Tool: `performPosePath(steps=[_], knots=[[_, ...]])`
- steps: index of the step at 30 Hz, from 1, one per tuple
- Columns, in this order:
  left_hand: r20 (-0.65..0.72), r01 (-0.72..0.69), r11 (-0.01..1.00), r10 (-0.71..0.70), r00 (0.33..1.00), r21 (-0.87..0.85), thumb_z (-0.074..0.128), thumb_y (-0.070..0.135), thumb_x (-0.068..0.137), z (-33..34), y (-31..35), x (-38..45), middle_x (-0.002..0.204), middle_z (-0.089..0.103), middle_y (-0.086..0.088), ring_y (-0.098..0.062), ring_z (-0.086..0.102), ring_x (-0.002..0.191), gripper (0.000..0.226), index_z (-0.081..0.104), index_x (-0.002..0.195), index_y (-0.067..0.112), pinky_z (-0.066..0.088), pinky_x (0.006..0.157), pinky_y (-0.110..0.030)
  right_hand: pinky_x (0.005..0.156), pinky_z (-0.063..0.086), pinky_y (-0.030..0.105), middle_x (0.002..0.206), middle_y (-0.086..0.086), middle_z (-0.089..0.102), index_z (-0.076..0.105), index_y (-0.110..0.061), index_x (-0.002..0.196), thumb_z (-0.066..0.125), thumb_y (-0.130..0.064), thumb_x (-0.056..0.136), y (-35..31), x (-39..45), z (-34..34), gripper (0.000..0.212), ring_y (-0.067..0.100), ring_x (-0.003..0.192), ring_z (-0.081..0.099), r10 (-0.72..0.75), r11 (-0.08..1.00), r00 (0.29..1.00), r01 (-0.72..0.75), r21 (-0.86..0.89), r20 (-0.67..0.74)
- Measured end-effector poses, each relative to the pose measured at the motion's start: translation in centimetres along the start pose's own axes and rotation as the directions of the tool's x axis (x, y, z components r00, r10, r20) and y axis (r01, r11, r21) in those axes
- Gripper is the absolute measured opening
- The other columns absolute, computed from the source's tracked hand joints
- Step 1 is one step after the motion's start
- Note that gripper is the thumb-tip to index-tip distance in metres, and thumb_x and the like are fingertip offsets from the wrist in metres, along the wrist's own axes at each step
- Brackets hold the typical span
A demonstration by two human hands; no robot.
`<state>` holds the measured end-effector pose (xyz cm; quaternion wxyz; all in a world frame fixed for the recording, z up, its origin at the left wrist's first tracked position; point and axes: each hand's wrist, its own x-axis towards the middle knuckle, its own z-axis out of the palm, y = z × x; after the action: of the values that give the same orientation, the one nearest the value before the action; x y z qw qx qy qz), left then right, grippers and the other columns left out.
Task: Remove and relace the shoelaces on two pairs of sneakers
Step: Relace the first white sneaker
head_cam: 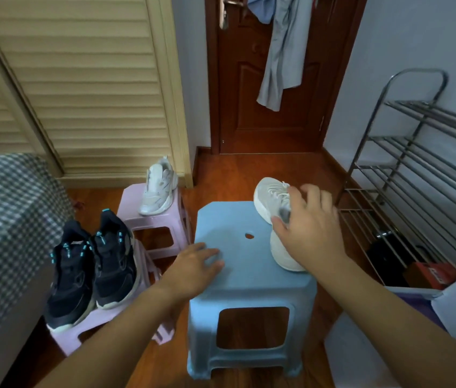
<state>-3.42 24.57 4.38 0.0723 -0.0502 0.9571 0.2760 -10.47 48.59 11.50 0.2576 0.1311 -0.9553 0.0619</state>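
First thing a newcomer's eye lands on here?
Probably the blue stool in the centre, with the right hand gripping a white sneaker at its far right corner and the left hand resting flat on its seat. Next, the black sneakers on a pink stool at left.

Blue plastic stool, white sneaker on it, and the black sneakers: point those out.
Blue plastic stool [238, 278]: head view, bare seat top.
White sneaker [267, 197]: head view, toe area.
Black sneakers [92, 264]: head view, between the uppers.

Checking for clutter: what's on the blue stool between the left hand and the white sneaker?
Only bare blue stool top with its small centre hole, head view.
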Motion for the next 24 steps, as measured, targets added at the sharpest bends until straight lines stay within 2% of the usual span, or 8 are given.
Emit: performPosePath(steps=[2,5,10,12,14,18,20,24], knots=[[-0.057,-0.002,0.987,-0.007,0.998,-0.158,0.061,0.043,0.099,-3.3,-1.0,-0.9,0.129,0.063,0.004,-0.013,0.061,0.12,0.038,0.066,0.132,0.024,0.047,0.102,-0.024,0.092,0.047,0.043,0.125,0.007,0.054,0.057,-0.018,0.128,0.057,-0.039,0.093,-3.7,2.2,-0.2,0.04,0.028,0.115,0.048,-0.102,0.987,0.993,0.094,0.133,0.056],[-0.226,0.058,0.99,-0.087,0.97,-0.13,0.061,0.024,0.1,-8.9,-5.1,-2.3,0.098,0.07,0.008,-0.005,0.064,0.082,0.016,0.073,0.11,0.023,0.047,0.07,-0.019,0.093,0.046,0.04,0.117,0.005,0.056,0.062,-0.018,0.117,0.054,-0.032,0.097,-11.7,5.4,1.9,0.025,0.027,0.113,0.05,-0.212,0.922,0.94,0.102,0.374,0.267],[-0.6,0.276,0.948,-0.314,0.736,-0.156,0.06,0.018,0.097,-13.0,-14.9,-1.4,0.109,0.071,-0.008,-0.032,0.064,0.103,0.023,0.073,0.116,0.017,0.051,0.089,-0.04,0.09,0.049,0.037,0.118,0.012,0.06,0.064,-0.015,0.114,0.054,-0.026,0.095,-24.2,10.2,11.6,0.024,0.033,0.11,0.057,-0.356,0.897,0.802,0.149,0.417,0.479],[-0.63,0.286,0.953,-0.285,0.722,-0.103,0.062,0.017,0.095,-12.6,-18.0,0.0,0.112,0.067,-0.009,-0.035,0.059,0.107,0.025,0.072,0.118,0.016,0.048,0.096,-0.046,0.093,0.05,0.037,0.128,0.013,0.058,0.059,-0.014,0.126,0.056,-0.03,0.094,-28.4,12.5,17.4,0.036,0.034,0.116,0.057,-0.364,0.906,0.716,0.124,0.405,0.595],[-0.629,0.277,0.958,-0.258,0.733,-0.07,0.064,0.017,0.094,-12.0,-20.7,1.3,0.114,0.065,-0.007,-0.034,0.056,0.108,0.026,0.073,0.118,0.017,0.047,0.097,-0.046,0.101,0.048,0.039,0.144,0.015,0.048,0.043,-0.014,0.144,0.058,-0.037,0.094,-32.4,14.6,23.1,0.058,0.037,0.127,0.051,-0.279,0.932,0.681,0.021,0.363,0.677],[-0.643,0.32,0.942,-0.309,0.7,-0.104,0.064,0.018,0.09,-11.7,-25.3,2.5,0.113,0.067,-0.007,-0.035,0.058,0.104,0.025,0.075,0.113,0.02,0.048,0.094,-0.049,0.118,0.028,0.045,0.164,0.015,0.014,-0.002,-0.02,0.16,0.064,-0.054,0.088,-38.5,18.5,31.8,0.103,0.039,0.148,0.021,0.057,0.882,0.747,-0.348,0.318,0.662],[-0.643,0.347,0.93,-0.34,0.687,-0.121,0.062,0.02,0.09,-11.6,-26.8,2.9,0.114,0.067,-0.009,-0.036,0.058,0.104,0.027,0.075,0.113,0.018,0.05,0.091,-0.053,0.119,0.025,0.046,0.165,0.014,0.013,-0.006,-0.019,0.16,0.073,-0.057,0.08,-39.9,20.0,35.1,0.119,0.038,0.149,0.019,0.182,0.821,0.765,-0.464,0.332,0.618],[-0.59,0.372,0.92,-0.371,0.717,-0.127,0.059,0.021,0.094,-11.2,-26.9,3.6,0.12,0.064,-0.008,-0.035,0.053,0.109,0.028,0.073,0.118,0.019,0.048,0.094,-0.051,0.122,0.016,0.044,0.166,0.013,0.005,-0.013,-0.015,0.159,0.08,-0.055,0.072,-41.5,20.8,39.5,0.133,0.035,0.151,0.013,0.279,0.805,0.708,-0.541,0.244,0.648]])
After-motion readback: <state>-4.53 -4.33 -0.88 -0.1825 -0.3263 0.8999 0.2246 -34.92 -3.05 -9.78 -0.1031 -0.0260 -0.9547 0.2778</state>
